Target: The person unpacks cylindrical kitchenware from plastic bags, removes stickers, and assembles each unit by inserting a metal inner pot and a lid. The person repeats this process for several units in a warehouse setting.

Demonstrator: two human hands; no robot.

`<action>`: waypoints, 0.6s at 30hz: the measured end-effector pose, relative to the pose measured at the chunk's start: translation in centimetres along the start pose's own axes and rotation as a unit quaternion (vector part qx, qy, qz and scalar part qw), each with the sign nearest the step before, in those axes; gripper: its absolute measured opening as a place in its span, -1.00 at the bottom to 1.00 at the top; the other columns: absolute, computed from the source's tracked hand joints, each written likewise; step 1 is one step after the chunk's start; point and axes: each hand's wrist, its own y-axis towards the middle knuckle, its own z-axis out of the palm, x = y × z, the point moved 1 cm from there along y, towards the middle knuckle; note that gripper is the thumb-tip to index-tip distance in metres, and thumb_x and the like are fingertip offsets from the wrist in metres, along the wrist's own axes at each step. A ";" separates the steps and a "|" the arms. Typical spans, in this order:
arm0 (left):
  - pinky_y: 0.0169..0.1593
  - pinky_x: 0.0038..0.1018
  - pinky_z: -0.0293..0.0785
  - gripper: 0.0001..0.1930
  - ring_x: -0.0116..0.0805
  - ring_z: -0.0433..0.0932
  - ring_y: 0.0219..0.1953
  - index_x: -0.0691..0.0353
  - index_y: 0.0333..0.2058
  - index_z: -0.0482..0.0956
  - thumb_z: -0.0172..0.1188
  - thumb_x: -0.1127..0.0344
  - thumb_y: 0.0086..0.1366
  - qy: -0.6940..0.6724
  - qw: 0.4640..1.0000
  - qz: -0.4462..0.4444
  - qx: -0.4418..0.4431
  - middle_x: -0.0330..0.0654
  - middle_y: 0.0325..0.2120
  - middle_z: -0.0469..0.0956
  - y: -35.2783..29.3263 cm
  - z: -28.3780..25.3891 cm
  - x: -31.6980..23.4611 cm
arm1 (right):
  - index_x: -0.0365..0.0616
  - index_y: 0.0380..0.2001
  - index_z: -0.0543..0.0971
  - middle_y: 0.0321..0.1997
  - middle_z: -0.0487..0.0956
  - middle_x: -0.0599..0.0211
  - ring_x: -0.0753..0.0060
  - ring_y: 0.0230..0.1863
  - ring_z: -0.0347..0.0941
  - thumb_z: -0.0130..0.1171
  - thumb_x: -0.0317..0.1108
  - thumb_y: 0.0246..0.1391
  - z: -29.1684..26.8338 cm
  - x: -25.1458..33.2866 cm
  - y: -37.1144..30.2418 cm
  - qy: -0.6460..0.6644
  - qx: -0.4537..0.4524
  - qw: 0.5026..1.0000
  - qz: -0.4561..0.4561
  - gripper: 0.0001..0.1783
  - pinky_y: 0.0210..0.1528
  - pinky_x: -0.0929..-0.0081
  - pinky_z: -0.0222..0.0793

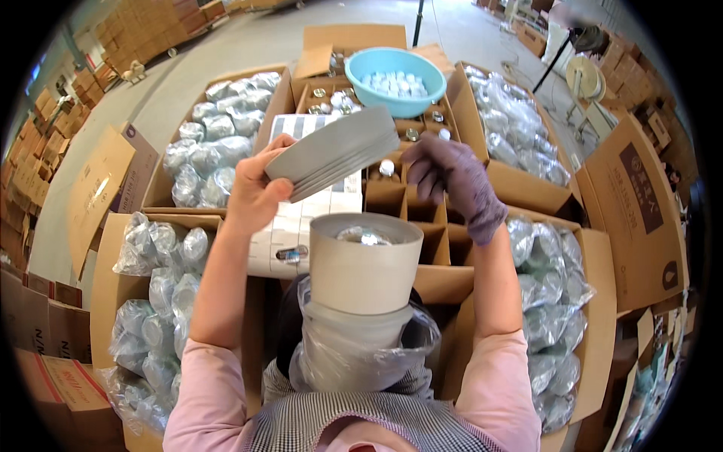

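My bare left hand [260,183] grips a grey round lid [339,147] with ridges along its lower edge, held tilted in the air. To the right of the lid hangs my right hand [444,173] in a purple-grey glove; its fingers are bent loosely and apart, with nothing seen in them. Below, a beige cylindrical container [363,267] stands upright at my lap, its top uncovered and a shiny silvery neck [365,236] inside. A clear plastic bag [354,350] is bunched around its lower part. Neither hand touches the container.
A divided carton [422,203] ahead holds several silvery glass pieces, with a light blue basin [395,79] of small white pieces above it. A white surface [290,226] bears a small metal-and-blue item [292,254]. Cartons of plastic-wrapped pieces [162,294] flank both sides.
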 end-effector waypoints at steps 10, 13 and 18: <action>-0.23 -0.47 0.41 -0.35 -0.31 0.50 -0.29 0.29 -0.17 0.70 0.37 -0.24 0.04 0.066 0.961 -0.091 0.252 -0.09 -0.36 0.54 2.2 2.5 -0.2 | -0.31 0.05 0.51 0.05 0.54 0.11 0.25 0.08 0.46 -0.22 0.28 0.30 1.1 -6.3 -0.2 0.279 0.073 0.958 0.004 -0.21 0.19 0.37 0.33; -0.28 -0.50 0.37 -0.36 -0.35 0.48 -0.33 0.28 -0.18 0.71 0.36 -0.24 0.03 0.111 0.960 -0.074 0.248 -0.12 -0.40 0.53 2.2 3.3 -1.3 | -0.37 0.09 0.47 0.09 0.53 0.07 0.26 0.11 0.46 -0.31 0.38 0.26 2.4 -5.4 -0.8 0.234 0.125 0.964 -0.018 -0.08 0.24 0.37 0.29; -0.31 -0.51 0.32 -0.46 -0.39 0.43 -0.37 0.26 -0.17 0.72 0.37 -0.11 0.06 0.158 0.957 -0.093 0.224 -0.17 -0.43 0.52 1.9 4.1 -3.0 | -0.44 -0.02 0.55 0.01 0.59 0.05 0.33 0.06 0.50 -0.36 0.06 0.39 3.2 -4.2 -1.2 0.144 0.140 0.978 -0.064 -0.28 0.24 0.40 0.30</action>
